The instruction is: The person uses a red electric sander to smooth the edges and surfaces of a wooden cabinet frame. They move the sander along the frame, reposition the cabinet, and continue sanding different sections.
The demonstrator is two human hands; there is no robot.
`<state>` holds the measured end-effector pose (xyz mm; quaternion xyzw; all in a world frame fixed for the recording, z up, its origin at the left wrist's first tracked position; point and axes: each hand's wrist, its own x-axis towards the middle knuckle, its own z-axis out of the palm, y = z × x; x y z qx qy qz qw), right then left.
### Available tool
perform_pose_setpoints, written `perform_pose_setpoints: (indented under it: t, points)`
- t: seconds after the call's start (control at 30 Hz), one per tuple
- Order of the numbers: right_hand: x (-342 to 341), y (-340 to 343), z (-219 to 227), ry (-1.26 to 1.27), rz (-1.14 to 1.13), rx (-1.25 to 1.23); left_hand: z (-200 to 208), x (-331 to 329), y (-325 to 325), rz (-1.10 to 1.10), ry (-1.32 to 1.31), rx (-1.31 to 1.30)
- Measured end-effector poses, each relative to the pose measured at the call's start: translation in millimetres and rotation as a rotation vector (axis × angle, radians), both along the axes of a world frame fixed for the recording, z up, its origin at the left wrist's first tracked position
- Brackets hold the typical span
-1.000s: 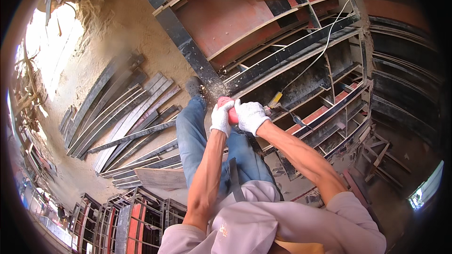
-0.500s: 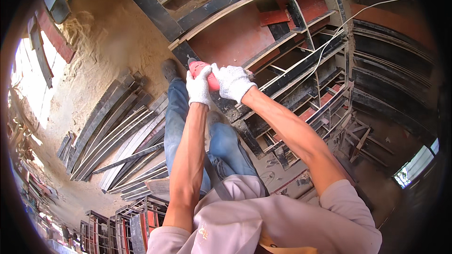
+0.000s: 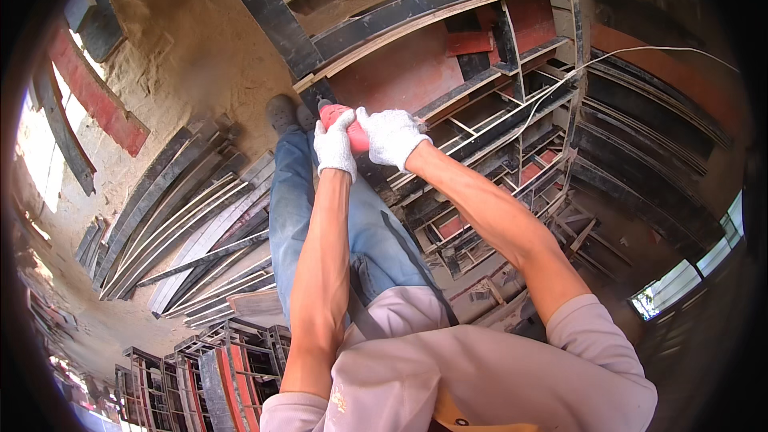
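**Two-Handed Grip, New Footing**

Head view, and I've got the left hand point(image 3: 334, 148) and right hand point(image 3: 392, 138), both white-gloved, closed round a red handheld power tool point(image 3: 358, 141), held out just right of the shoes point(image 3: 282, 112)! Both hands, I'd judge, to steady its nose point(image 3: 323, 104), which sits by the black-sided frame point(image 3: 444, 1); whether they touch, I can't tell. A white cable point(image 3: 640, 49) crosses that frame, maybe draped clear of the feet. Against half a second ago, the trailing shoe has come up beside its partner; the grip looks unchanged.
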<state>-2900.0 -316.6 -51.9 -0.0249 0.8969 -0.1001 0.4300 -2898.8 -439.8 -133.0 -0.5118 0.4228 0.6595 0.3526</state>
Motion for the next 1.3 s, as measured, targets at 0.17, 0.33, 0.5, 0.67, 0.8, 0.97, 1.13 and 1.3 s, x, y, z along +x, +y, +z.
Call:
perform_pose_setpoints:
  t: [0.17,0.33,0.5,0.67,0.8,0.97,1.13,1.3]
  points:
    - [-26,4,-4,-0.088,0.125,-0.061,-5,6,0,0.191,-0.1,0.088]
    - [-67,3,11,-0.129,0.295,-0.055,-4,-6,8,0.43,-0.19,0.321]
    - [-81,3,2,-0.128,0.365,-0.134,-6,-21,9,0.48,-0.231,0.314]
    - [-77,-6,-1,-0.137,0.342,-0.12,0,-24,6,0.403,-0.17,0.296]
    - [-83,-21,-14,-0.058,0.287,-0.139,-4,-39,-5,0.358,-0.211,0.288]
    - [-64,-11,-4,-0.087,0.17,-0.2,-56,24,-12,0.537,-0.194,0.364]
    - [-47,-7,-8,-0.102,0.119,-0.089,-52,26,-5,0.493,-0.209,0.43]
    - [-65,0,-14,-0.116,0.111,-0.189,-74,12,-11,0.36,-0.275,0.26]
